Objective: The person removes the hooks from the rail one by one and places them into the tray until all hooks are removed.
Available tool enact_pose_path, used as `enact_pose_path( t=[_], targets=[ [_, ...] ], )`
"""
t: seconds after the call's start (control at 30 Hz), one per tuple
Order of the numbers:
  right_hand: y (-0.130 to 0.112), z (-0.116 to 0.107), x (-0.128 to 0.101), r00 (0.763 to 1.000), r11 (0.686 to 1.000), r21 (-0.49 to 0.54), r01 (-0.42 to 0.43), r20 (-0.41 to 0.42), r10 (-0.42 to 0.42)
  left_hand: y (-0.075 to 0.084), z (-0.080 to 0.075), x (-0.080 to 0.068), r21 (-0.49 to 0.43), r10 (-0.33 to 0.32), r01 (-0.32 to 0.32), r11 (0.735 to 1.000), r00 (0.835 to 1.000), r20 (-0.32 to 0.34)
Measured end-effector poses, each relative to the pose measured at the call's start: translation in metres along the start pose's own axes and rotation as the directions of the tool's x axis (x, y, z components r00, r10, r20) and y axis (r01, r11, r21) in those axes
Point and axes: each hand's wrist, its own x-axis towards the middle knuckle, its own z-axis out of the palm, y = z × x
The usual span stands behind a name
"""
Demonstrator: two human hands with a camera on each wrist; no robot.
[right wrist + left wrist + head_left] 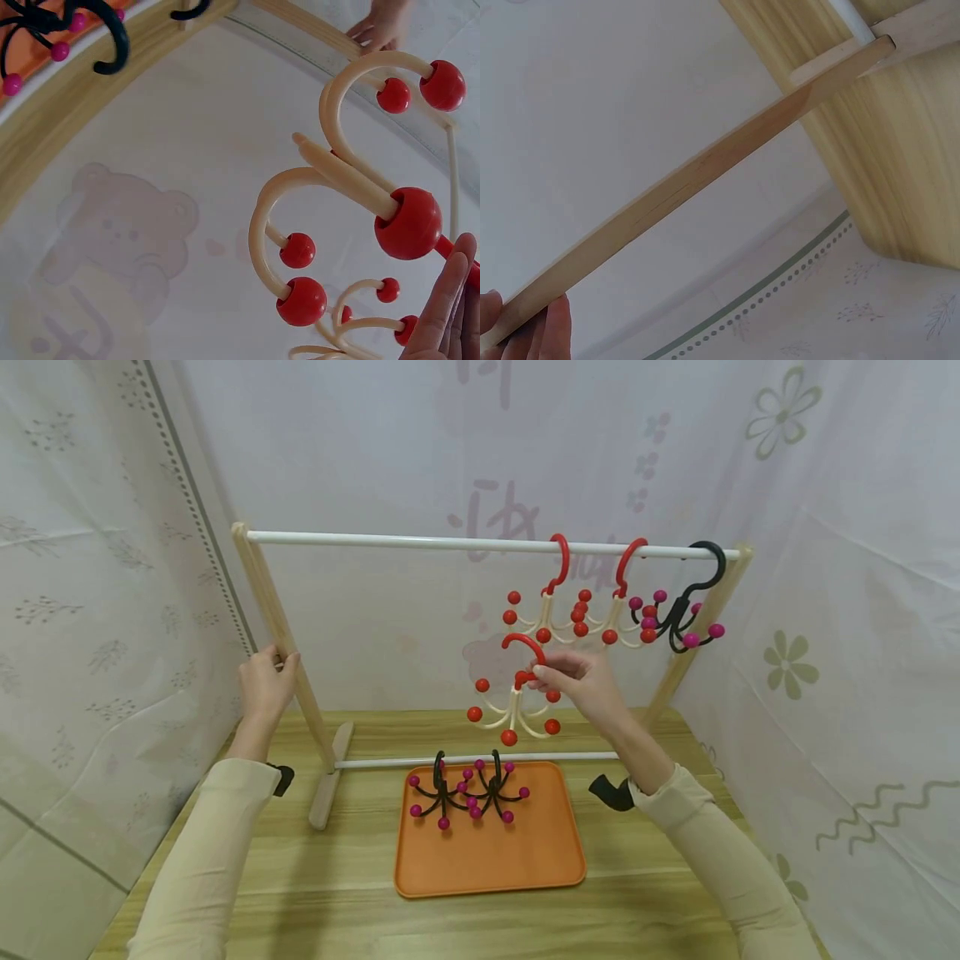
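My right hand (588,689) pinches the red hook of a multi-arm hanger (516,703) with cream arms and red ball tips. It is held in front of the rack, with the hook's open end above the fingers. In the right wrist view, the cream arms and red balls of this hanger (349,180) spread out beside the fingertips. At the rack's left side, my left hand (267,687) grips the wooden post (279,610), thumb on one side and fingers on the other. The white top rail (397,541) carries two red-hooked hangers (547,610) and a black one with magenta balls (678,610).
An orange tray (487,864) on the wooden table bears two black hangers (442,789) with magenta balls, near its back edge. A white lower rail (375,763) runs just behind the tray. Patterned curtains (825,568) surround the table.
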Motion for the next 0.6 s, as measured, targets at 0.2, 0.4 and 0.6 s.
enact_pose_path(
  t=[0.2,0.4,0.6],
  targets=[
    [0.023,-0.003,-0.016,0.996,0.996,0.002,-0.088,-0.032,0.088,-0.001,0.001,0.0,-0.004,0.01,-0.01,1.0,1.0,-0.012],
    [0.051,-0.005,-0.032,0.977,0.98,-0.051,-0.193,-0.1,0.188,0.0,0.001,-0.001,0.002,0.021,-0.021,1.0,1.0,-0.022],
    [0.069,-0.002,-0.054,0.967,0.977,-0.036,-0.212,-0.155,0.204,0.001,0.0,-0.002,0.002,0.025,-0.025,1.0,0.999,-0.028]
  ],
)
